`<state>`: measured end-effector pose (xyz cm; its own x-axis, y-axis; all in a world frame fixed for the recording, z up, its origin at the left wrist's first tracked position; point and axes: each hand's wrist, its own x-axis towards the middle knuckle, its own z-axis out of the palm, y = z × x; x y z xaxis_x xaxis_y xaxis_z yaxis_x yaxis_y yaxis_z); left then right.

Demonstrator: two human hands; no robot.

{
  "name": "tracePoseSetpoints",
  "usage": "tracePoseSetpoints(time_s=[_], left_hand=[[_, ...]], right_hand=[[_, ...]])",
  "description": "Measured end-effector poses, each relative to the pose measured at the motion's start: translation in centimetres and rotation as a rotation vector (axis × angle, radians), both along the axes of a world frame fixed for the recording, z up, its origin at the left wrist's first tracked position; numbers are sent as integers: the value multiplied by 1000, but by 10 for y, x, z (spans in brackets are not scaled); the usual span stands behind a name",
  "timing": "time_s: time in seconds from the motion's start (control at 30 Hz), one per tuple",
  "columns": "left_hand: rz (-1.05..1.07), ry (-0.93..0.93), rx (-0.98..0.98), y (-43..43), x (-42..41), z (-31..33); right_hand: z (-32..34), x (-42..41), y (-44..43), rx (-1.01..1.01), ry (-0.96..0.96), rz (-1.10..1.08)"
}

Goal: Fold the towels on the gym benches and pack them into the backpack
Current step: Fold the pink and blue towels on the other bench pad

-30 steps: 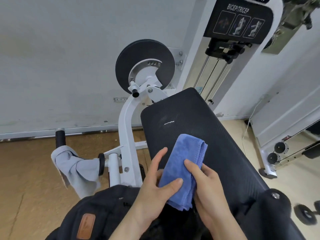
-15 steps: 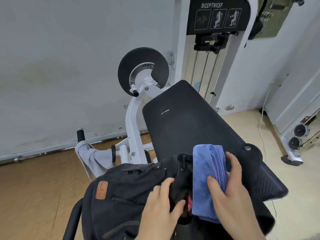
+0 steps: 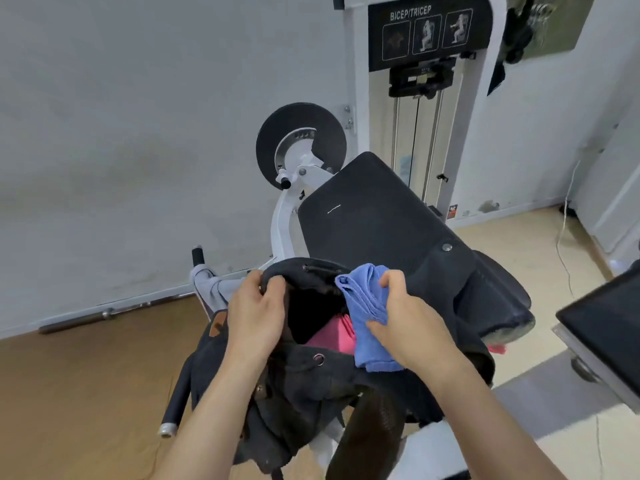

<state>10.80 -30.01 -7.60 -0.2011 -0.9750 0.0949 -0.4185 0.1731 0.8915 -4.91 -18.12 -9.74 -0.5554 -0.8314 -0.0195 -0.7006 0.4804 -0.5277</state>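
Observation:
A black backpack (image 3: pixel 311 386) lies open on the near end of the black gym bench pad (image 3: pixel 374 216). My left hand (image 3: pixel 256 310) grips the left rim of the backpack's mouth and holds it wide. My right hand (image 3: pixel 408 320) holds a folded blue towel (image 3: pixel 367 306) at the right edge of the opening, partly over it. Inside the dark opening a folded pink towel (image 3: pixel 334 336) shows. A grey towel (image 3: pixel 211 285) hangs on a machine handle to the left, mostly hidden behind my left hand.
The white bicep/tricep machine frame (image 3: pixel 284 220) with its black round disc (image 3: pixel 301 143) stands behind the bench against the grey wall. A black-topped piece of equipment (image 3: pixel 606 313) juts in at the right edge. A barbell bar (image 3: pixel 110 311) lies on the wooden floor along the wall.
The blue towel moved from the bench pad to the backpack's mouth. My left hand let go of the towel and pulled the backpack open, exposing the pink towel inside.

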Motion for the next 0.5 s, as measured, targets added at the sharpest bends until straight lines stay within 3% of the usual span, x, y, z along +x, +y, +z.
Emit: tracePoseSetpoints(time_s=[0.2,0.37,0.5], left_hand=[[29,137,37,-15,-13,6],[20,268,127,-33,-11,-2],[-66,189,230,-52,-14,-8]], right_hand=[[6,16,-37,231,384,366],[12,7,-51,462,72,483],[15,9,-55,246,81,373]])
